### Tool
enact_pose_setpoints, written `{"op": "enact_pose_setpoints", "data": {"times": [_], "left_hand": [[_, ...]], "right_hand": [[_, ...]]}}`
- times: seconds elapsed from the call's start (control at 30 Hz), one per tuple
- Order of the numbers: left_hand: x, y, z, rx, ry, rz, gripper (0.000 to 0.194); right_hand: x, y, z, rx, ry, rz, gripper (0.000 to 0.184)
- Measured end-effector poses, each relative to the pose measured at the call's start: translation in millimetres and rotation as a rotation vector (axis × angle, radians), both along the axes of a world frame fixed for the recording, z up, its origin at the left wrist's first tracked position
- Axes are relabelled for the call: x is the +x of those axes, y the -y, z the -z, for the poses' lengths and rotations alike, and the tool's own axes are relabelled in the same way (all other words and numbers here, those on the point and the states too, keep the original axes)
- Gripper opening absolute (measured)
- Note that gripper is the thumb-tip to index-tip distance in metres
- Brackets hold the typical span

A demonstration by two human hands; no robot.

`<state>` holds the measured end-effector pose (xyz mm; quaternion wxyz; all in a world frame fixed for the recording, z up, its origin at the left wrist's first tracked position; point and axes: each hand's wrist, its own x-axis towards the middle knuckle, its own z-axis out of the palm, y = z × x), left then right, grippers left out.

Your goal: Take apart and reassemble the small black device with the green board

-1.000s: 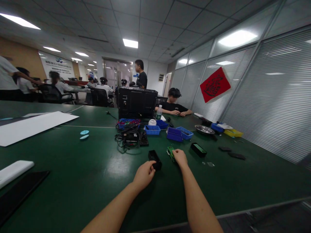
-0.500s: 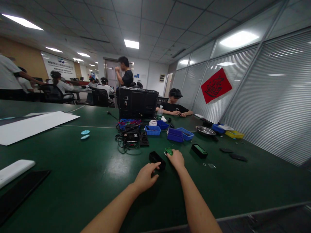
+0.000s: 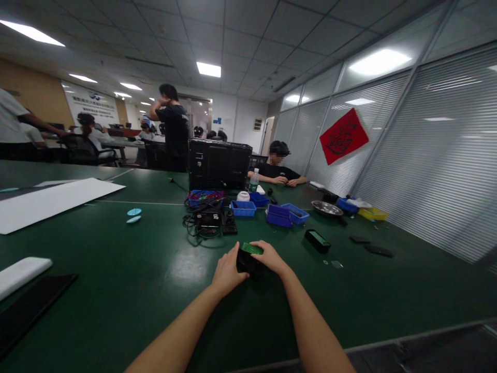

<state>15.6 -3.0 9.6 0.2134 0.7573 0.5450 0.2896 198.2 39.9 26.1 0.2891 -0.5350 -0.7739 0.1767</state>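
A black open box [image 3: 248, 265] sits on the green table in front of me. My left hand [image 3: 229, 269] is closed on its left side, fingers at the far end and thumb at the near edge. A green circuit board [image 3: 251, 248] is pinched in my right hand [image 3: 271, 257] over the box's far end. Whether the board touches the inside of the box is hidden by my fingers. To the right stands a second black box [image 3: 317, 240] with a green board lying in it.
Beyond my hands lie a black device with cables [image 3: 209, 220], blue bins [image 3: 243, 208], a baseball [image 3: 243, 196] and a bottle [image 3: 254, 180]. A metal bowl [image 3: 326, 209] and flat black pieces [image 3: 378, 250] are right. A co-worker [image 3: 277, 168] sits across the table.
My right hand has brought the circuit board left, from beside the black box to over it. My left hand has taken hold of the box. A person behind has moved left.
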Motion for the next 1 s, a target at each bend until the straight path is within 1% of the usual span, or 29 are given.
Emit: {"op": "enact_pose_setpoints", "data": {"times": [0.07,0.23,0.3,0.4,0.47,0.5,0.57,0.63,0.67,0.7,0.73,0.8,0.83,0.9,1.0], "left_hand": [[-0.2,1.6,-0.8,0.017,-0.023,0.008,0.088],[-0.7,0.5,1.2,0.059,-0.062,0.067,0.067],[-1.1,-1.5,1.4,0.055,-0.067,0.069,0.060],[-1.4,-5.7,0.7,0.012,-0.078,0.037,0.055],[-1.4,-8.4,0.2,-0.008,-0.080,0.014,0.055],[-1.4,-9.5,0.2,-0.010,-0.076,0.008,0.054],[-1.4,-11.1,0.6,-0.018,-0.062,0.000,0.053],[-1.6,-12.3,1.7,-0.040,-0.049,-0.007,0.050],[-1.8,-12.7,2.4,-0.054,-0.047,-0.008,0.049],[-2.0,-13.1,3.1,-0.067,-0.048,-0.005,0.047],[-2.3,-13.4,3.8,-0.074,-0.051,-0.002,0.046],[-2.8,-13.8,4.9,-0.070,-0.059,0.008,0.045],[-3.0,-13.8,5.1,-0.060,-0.064,0.011,0.045],[-3.4,-13.2,4.9,-0.039,-0.075,0.015,0.045],[-3.5,-11.2,2.5,-0.033,-0.087,0.009,0.048]], "right_hand": [[1.8,0.0,-1.5,0.007,0.035,0.023,0.037],[15.3,-2.4,-4.0,0.014,0.239,0.273,0.040],[22.3,-2.6,-5.6,-0.008,0.286,0.336,0.042],[29.0,-2.2,-7.5,-0.059,0.297,0.361,0.043],[30.2,-2.4,-8.0,-0.056,0.292,0.357,0.041],[30.3,-2.6,-8.5,-0.030,0.287,0.365,0.040],[30.4,-2.9,-10.8,0.070,0.246,0.416,0.039],[31.2,-2.0,-15.9,0.192,0.124,0.470,0.039],[31.6,-0.9,-19.5,0.237,0.029,0.468,0.039],[31.8,0.7,-23.5,0.261,-0.077,0.436,0.039],[31.5,2.9,-27.8,0.261,-0.180,0.375,0.040],[28.9,8.4,-35.8,0.208,-0.324,0.214,0.040],[26.6,11.5,-39.3,0.167,-0.349,0.138,0.039],[20.7,17.9,-44.8,0.085,-0.326,0.019,0.039],[12.3,25.9,-50.7,0.001,-0.244,-0.106,0.037]]}}
